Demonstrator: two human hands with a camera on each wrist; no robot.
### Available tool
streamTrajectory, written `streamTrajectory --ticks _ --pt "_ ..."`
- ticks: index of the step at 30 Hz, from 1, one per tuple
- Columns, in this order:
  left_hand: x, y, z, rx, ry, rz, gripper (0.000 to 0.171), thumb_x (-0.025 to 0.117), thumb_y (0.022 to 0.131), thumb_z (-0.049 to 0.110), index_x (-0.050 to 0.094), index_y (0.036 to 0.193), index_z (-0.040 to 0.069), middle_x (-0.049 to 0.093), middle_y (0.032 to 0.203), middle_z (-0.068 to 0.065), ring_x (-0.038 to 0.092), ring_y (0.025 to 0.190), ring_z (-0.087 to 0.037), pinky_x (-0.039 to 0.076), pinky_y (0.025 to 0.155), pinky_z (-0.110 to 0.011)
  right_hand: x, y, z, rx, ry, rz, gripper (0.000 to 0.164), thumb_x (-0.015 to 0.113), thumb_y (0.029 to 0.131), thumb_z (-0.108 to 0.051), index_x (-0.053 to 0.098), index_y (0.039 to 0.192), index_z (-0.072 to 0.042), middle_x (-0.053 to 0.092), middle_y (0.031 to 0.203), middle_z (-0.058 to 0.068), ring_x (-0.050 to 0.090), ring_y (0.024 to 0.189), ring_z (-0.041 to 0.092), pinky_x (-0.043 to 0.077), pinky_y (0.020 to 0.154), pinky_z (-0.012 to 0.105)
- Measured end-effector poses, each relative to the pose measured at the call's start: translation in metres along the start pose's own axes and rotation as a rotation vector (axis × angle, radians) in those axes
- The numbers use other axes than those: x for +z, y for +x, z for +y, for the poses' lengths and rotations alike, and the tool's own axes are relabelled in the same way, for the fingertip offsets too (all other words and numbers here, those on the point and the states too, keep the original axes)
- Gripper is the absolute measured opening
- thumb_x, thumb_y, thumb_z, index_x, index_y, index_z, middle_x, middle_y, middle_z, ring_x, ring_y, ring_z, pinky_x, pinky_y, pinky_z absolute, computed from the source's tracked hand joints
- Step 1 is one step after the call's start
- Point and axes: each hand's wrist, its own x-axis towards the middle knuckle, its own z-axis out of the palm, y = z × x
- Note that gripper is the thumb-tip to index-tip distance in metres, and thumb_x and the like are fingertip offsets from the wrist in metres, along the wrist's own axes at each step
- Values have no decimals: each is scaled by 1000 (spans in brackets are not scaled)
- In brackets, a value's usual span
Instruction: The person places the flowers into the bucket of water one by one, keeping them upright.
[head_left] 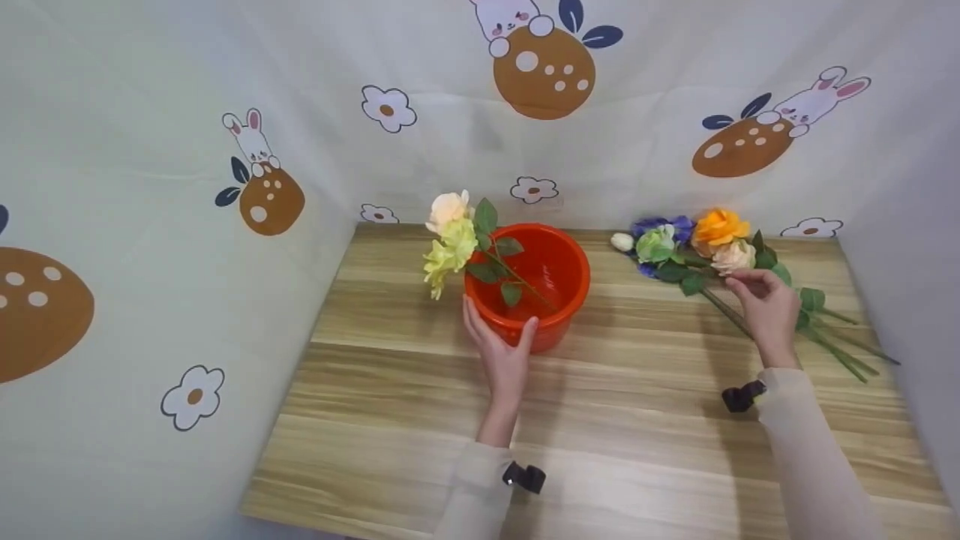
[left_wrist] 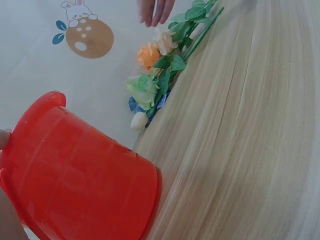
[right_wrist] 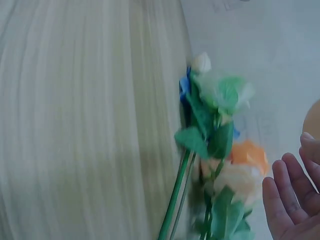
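Observation:
My left hand (head_left: 504,367) holds the near-left side of a red plastic bucket (head_left: 553,331), thumb at its rim and fingers along the wall. Inside the bucket leans an artificial flower stem with green leaves; a yellow-green bloom (head_left: 450,251) and a pale peach bloom (head_left: 447,211) hang out past the left rim. Over a pile of artificial flowers at the back right is my right hand (head_left: 771,311), fingers loosely bent and nothing held, close above a pale peach rose (head_left: 733,257). The pile also has an orange rose (head_left: 721,226), a light green flower (head_left: 656,244) and a white bud (head_left: 622,241).
Purple-blue petals (head_left: 684,225) show behind the green flower. Green stems (head_left: 836,352) stretch towards the right edge of the wood-grain table (head_left: 360,427). A pale curtain (head_left: 645,142) printed with rabbits and daisies stands behind and beside the table.

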Motion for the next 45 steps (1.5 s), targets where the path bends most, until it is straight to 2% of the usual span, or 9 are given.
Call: streamTrajectory --ticks 11,15,19,23,25,27,31,37,45 --pt "0 0 0 -3 -19 4 107 83 81 28 14 159 8 17 164 -11 24 151 -29 23 123 -53 -57 9 41 179 -1 110 4 72 92 -23 70 96 -24 56 73 -34 53 73 -13 40 68 7" --pt "0 0 1 -9 -3 -5 108 83 81 32 13 159 8 16 164 -11 24 151 -29 24 124 -50 -75 14 60 273 -3 106 8 70 93 -23 66 90 -30 55 68 -36 54 68 -15 41 67 4" --pt "-1 0 0 -16 0 -9 109 83 81 34 12 159 7 16 164 -10 24 151 -28 25 124 -49 -88 17 77 333 -111 47 14 64 97 -27 70 108 -23 54 73 -36 48 72 -17 38 72 6" --pt "0 0 -1 -15 0 -8 109 83 81 33 11 159 8 15 165 -10 24 151 -28 24 124 -48 -92 15 91 304 -278 -35 41 57 100 -28 60 136 -9 72 113 -1 54 88 -3 40 74 10" --pt "0 0 -1 -11 -3 -8 109 83 81 33 11 159 8 15 165 -10 24 151 -28 24 124 -49 -93 14 96 262 -353 -71 43 56 101 -24 56 139 -4 63 135 15 60 103 14 45 81 17" --pt "0 1 -1 -10 -3 -9 109 83 81 32 11 159 8 15 165 -10 24 151 -28 24 124 -48 -93 13 100 219 -404 -101 41 54 102 -18 55 139 -1 56 140 25 57 121 34 49 94 31" --pt "1 1 -1 -5 0 -7 108 83 82 32 11 159 7 15 165 -11 24 151 -29 25 124 -49 -93 15 105 157 -472 -124 38 51 101 -7 55 136 5 52 140 31 43 134 51 34 111 60" --pt "1 0 0 11 11 -4 108 83 81 32 12 159 6 16 164 -11 25 150 -29 26 123 -49 -92 21 109 85 -539 -134 32 50 98 0 61 127 8 57 129 35 51 121 54 43 98 62" --pt "0 0 1 1 3 -7 109 83 81 31 11 159 8 16 164 -11 25 150 -28 26 123 -49 -94 27 105 156 -562 -163 37 45 95 2 60 129 6 57 129 35 52 118 52 47 87 56"
